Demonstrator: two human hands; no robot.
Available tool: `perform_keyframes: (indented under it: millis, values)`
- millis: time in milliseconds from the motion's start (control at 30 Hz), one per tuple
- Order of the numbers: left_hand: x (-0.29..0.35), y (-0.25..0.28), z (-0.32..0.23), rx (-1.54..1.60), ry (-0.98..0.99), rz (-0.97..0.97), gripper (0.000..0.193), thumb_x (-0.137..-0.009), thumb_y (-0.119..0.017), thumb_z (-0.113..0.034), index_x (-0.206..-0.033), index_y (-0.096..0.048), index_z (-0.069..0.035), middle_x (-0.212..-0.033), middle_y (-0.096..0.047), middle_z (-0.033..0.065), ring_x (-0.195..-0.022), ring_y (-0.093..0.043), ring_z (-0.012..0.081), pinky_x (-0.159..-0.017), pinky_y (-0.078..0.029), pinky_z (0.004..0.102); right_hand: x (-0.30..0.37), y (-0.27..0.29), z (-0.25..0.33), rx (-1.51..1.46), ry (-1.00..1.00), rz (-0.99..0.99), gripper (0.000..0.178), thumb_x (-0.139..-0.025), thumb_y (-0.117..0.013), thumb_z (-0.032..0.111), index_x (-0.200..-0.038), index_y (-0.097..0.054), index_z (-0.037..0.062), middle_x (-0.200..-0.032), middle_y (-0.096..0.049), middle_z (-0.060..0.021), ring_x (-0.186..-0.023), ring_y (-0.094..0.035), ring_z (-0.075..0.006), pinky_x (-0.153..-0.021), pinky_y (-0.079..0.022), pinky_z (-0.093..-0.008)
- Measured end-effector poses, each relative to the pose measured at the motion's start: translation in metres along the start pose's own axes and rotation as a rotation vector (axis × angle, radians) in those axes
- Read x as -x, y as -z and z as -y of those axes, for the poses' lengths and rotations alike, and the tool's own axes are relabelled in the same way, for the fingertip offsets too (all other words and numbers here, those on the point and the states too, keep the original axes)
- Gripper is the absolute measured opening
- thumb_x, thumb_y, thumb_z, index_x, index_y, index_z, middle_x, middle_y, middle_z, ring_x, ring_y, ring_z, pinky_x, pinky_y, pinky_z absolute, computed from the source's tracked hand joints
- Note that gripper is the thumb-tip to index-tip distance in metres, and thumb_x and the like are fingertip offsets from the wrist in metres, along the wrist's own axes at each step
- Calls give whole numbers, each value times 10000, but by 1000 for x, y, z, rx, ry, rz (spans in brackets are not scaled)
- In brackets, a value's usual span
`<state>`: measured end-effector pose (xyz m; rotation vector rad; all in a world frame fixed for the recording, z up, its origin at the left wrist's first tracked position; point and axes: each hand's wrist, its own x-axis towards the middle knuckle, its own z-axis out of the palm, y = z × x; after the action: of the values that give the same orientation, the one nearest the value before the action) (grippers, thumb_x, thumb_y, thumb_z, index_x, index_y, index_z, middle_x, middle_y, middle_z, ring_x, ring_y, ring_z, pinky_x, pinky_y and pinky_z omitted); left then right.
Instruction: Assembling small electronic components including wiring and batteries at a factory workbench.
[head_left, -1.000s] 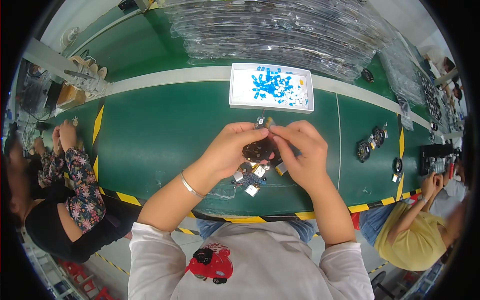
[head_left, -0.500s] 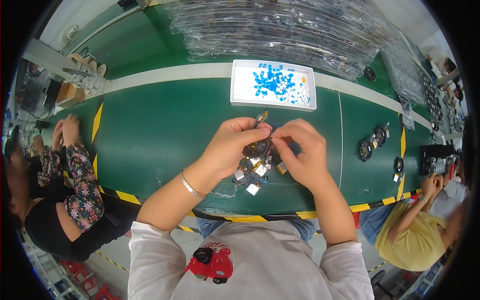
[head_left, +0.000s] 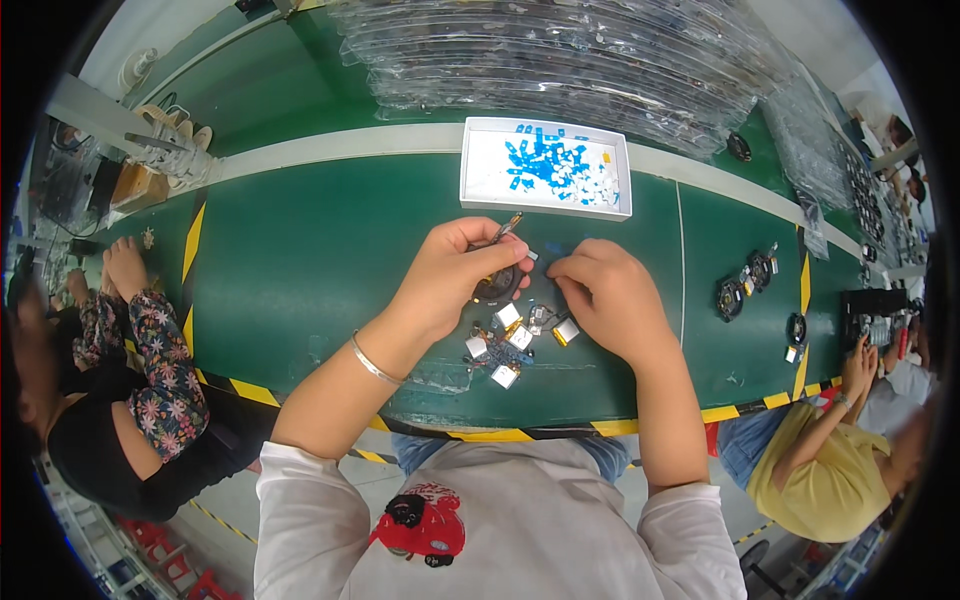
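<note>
My left hand (head_left: 450,270) is closed around a black round housing (head_left: 494,288), apparently an earphone or speaker shell, with a thin part (head_left: 511,224) sticking up past the thumb. A small pale piece (head_left: 532,256) shows beside those fingertips. My right hand (head_left: 612,300) is apart from the housing, to its right, thumb and fingertips pressed together; anything between them is too small to make out. Below both hands lies a cluster of small silver batteries (head_left: 519,337) and dark circuit parts (head_left: 482,347) with wires. A single battery (head_left: 566,331) lies near my right wrist.
A white box (head_left: 545,208) holding blue and white bits (head_left: 548,162) stands beyond my hands. Stacked clear plastic trays (head_left: 560,60) fill the back. More black round housings (head_left: 731,299) lie to the right. People work at both sides; striped tape (head_left: 490,436) marks the table's front edge.
My right hand has drawn away to the right from the black housing. My left hand has shifted slightly left with the housing, uncovering more of the parts below.
</note>
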<state>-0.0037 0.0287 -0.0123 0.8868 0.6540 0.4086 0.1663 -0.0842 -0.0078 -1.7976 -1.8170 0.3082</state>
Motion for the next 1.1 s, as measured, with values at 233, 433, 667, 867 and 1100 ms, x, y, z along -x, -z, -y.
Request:
perform_keyframes:
  millis: [233, 433, 667, 867, 1100]
  values:
    - [1, -2, -5, -20, 55, -15, 130, -871, -642, -140, -875, -626, -10, -822, -666, 102, -704, -656, 165, -626, -528, 258, -1, 15, 0, -132, -59, -141, 124, -765, -606, -48, -853, -667, 15, -768, -607, -106, -706, -606, -238, -616, -492, -314]
    - [2, -3, -1, 46, 54, 68, 128, -872, -637, -144, -893, -631, -18, -833, -669, 95, -712, -657, 163, -647, -533, 263, 1, 0, 23, -473, -88, -220, 134, -775, -631, -66, -890, -649, -1, -809, -627, -76, -735, -617, -137, -646, -497, -252]
    - [4, -10, 2, 23, 45, 51, 103, -877, -608, -136, -868, -606, -33, -819, -639, 83, -706, -628, 181, -627, -516, 302, 2, -8, 14, -985, -288, -146, 109, -817, -602, -80, -911, -610, -25, -865, -613, -39, -801, -585, -91, -715, -471, -231]
    - [5, -8, -1, 122, 149, 163, 111, -875, -608, -145, -870, -604, -34, -818, -629, 88, -715, -626, 184, -607, -524, 323, 2, -9, 12, -938, -265, -141, 86, -812, -585, -84, -867, -592, -20, -839, -602, -29, -786, -572, -85, -705, -469, -231]
    - [4, -2, -7, 39, 79, 73, 119, -875, -611, -156, -880, -611, -38, -819, -648, 95, -721, -640, 192, -637, -538, 318, -3, -3, 4, -136, -66, -237, 130, -712, -622, -56, -809, -624, 30, -797, -607, -69, -737, -601, -196, -674, -483, -284]
